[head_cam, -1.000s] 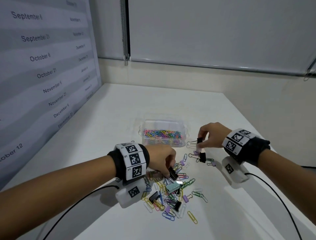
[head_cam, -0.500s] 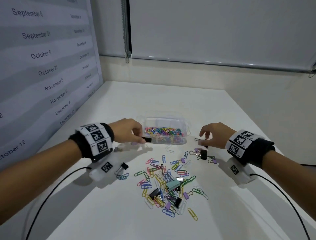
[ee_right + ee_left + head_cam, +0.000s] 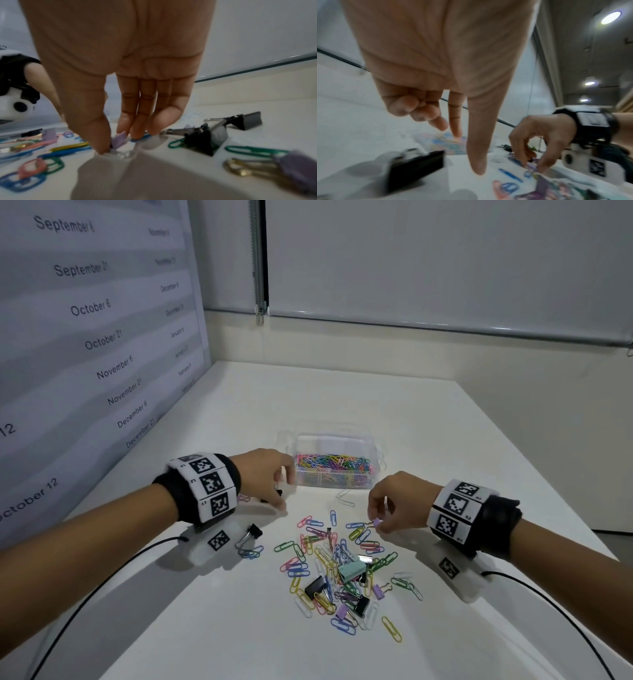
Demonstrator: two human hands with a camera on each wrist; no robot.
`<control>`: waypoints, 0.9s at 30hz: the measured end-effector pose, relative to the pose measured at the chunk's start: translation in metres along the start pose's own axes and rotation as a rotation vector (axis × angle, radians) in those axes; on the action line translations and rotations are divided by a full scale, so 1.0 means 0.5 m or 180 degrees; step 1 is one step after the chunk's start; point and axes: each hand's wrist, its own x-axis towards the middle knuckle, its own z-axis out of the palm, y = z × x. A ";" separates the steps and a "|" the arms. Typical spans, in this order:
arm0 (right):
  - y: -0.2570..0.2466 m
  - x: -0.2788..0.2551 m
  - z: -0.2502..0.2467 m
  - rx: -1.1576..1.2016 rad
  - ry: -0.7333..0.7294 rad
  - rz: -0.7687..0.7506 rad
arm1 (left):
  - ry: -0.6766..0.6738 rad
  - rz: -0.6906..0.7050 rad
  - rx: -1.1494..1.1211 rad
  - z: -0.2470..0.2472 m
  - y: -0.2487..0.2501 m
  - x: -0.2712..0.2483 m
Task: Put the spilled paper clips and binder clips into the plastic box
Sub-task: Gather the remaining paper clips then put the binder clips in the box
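Observation:
The clear plastic box (image 3: 376,455) stands mid-table with colourful paper clips (image 3: 334,465) inside. My left hand (image 3: 279,498) hovers at the box's left side, thumb and forefinger straight and apart (image 3: 467,154). A blurred black binder clip (image 3: 416,167) is just below it, not gripped. My right hand (image 3: 376,525) reaches down at the spilled pile's far right edge and pinches a small purple binder clip (image 3: 120,139) between thumb and fingertips. The spilled pile (image 3: 339,570) of paper clips and binder clips lies in front of the box.
A black binder clip (image 3: 251,534) with blue paper clips lies by my left wrist. Two black binder clips (image 3: 205,136) and a purple one (image 3: 295,167) lie right of my right hand. The white table (image 3: 342,405) meets a printed wall panel (image 3: 85,337) on the left.
My left hand carried a black binder clip from the pile to the box's left side and no longer grips it. My right hand left the black binder clip and pinched a purple one.

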 end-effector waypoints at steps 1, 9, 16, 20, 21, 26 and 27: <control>0.002 -0.004 -0.002 0.0021 0.0002 0.0031 | 0.0013 0.0214 -0.0017 0.002 0.016 0.000; 0.045 -0.053 -0.019 0.0043 -0.0140 0.0186 | -0.0497 0.1075 -0.0158 0.038 0.103 0.011; 0.050 -0.059 -0.006 0.0031 -0.0121 0.0163 | -0.0459 0.1167 -0.0145 0.059 0.116 0.012; 0.039 -0.035 -0.008 -0.0058 0.0221 0.0009 | -0.0286 0.1095 -0.0256 0.041 0.101 0.002; 0.034 -0.030 -0.006 -0.0092 0.0221 0.0001 | -0.0225 0.1060 -0.0266 0.033 0.095 -0.002; -0.001 -0.018 0.012 -0.0166 0.0128 -0.0147 | 0.0105 0.0613 -0.0180 0.004 0.035 -0.019; -0.010 -0.017 0.015 -0.0155 0.0128 -0.0269 | 0.0143 0.0486 -0.0134 0.002 0.022 -0.021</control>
